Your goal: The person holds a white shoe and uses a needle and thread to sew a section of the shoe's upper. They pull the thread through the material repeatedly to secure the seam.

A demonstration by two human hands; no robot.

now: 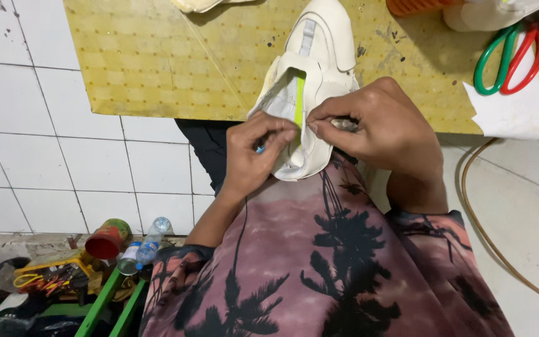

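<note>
A white sneaker [319, 56] lies with its toe on the yellow-topped board [157, 56] and its heel toward my lap. A bright green strip [299, 100] runs down inside its opening. My left hand [254, 153] pinches the shoe's inner edge beside that strip and holds a small blue-tipped tool that is mostly hidden. My right hand [375, 128] grips the heel collar from the right, fingertips meeting the left hand's at the strip.
Scissors with one green and one red handle [509, 56] lie at the board's top right beside a white paper scrap [513, 112]. At lower left on the floor are a red can [107, 240], a plastic bottle [151, 240] and a tool tray [51, 274]. A brown cable [475, 218] curves at right.
</note>
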